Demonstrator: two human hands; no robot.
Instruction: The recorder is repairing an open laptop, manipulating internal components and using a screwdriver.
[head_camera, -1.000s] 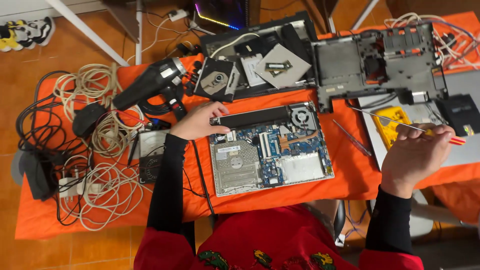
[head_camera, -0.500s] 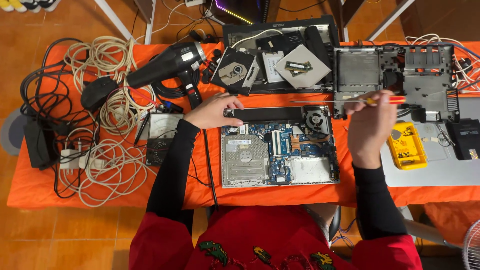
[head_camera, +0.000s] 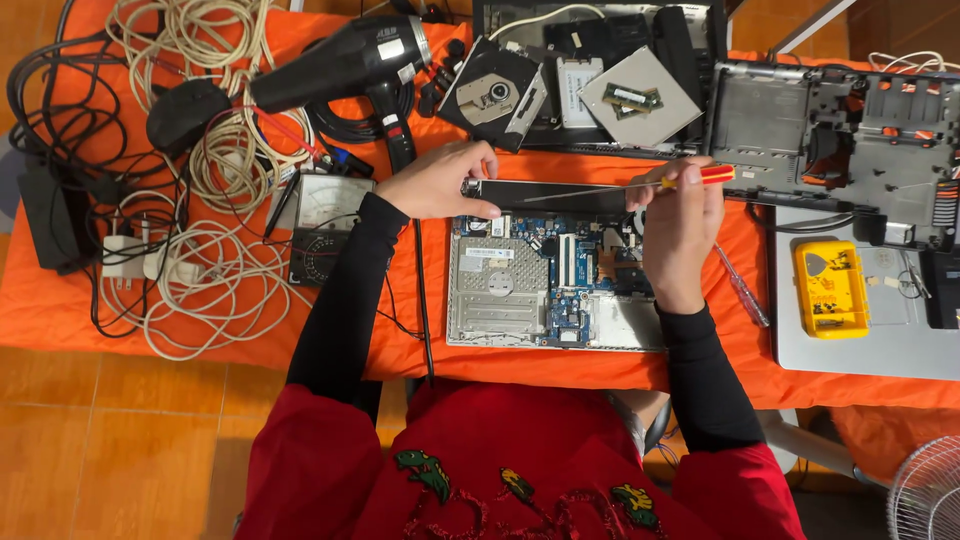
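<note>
cables (head_camera: 190, 250) crowd left, tools (head_camera: 830, 288) right, near edge seemingly free

Light: bright, even, pretty much overhead
Shadows: soft, short ones just under the hair dryer (head_camera: 340, 62)
Glare: small shine on its barrel
Focus: sharp overall
Edges: slightly bent far from the dryer

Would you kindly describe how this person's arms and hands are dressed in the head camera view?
Both hands are bare: the left hand and the right hand wear no gloves, and no rings or watch show. Each forearm is covered to the wrist by a close-fitting black long sleeve, emerging from a looser red garment with small embroidered green and yellow motifs.
</note>
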